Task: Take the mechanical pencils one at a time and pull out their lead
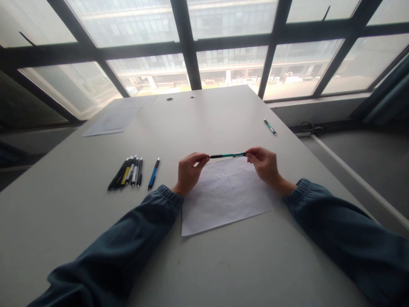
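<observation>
A green pen with a dark grip is stretched level between my two hands, above the far edge of a white sheet of paper. The fingertips of my left hand pinch its tip end. At the other end, beside the clip, my right hand pinches it between thumb and fingers. Faint marks show on the sheet. To the left of my left hand lies a blue pen, and past it a row of several pens in black, yellow and silver.
Another green pen lies near the table's right edge. Loose papers rest at the far left of the white table. A round hole sits near the far edge, with dark-framed windows behind.
</observation>
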The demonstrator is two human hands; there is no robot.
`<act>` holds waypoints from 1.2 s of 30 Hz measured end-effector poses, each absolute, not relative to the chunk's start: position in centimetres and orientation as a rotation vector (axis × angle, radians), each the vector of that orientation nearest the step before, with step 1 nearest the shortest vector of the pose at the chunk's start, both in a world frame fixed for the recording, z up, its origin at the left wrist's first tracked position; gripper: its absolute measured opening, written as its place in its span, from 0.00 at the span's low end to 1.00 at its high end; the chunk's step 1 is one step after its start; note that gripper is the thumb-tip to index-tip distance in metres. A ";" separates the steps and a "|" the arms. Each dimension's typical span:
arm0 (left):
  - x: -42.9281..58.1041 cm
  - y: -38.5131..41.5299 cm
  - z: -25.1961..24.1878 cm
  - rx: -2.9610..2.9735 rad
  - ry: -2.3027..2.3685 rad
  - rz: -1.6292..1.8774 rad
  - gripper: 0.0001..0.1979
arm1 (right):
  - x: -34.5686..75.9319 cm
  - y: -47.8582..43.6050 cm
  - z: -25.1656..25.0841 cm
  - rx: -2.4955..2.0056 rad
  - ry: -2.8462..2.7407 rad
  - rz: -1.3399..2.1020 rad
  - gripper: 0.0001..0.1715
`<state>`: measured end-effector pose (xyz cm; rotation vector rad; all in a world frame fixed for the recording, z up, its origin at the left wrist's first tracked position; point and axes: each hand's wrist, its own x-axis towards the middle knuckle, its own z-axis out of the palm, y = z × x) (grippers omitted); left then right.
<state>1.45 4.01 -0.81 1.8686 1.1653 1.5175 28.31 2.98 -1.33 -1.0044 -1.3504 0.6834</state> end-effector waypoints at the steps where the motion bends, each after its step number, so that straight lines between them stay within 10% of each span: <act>1: 1.5 4.0 -0.8 1.866 1.166 1.517 0.08 | 28.3 3.0 -1.3 -1.005 -1.350 0.683 0.09; 36: 1.5 3.9 -0.8 1.808 1.165 1.506 0.11 | 28.5 2.9 -1.3 -1.028 -1.426 0.611 0.09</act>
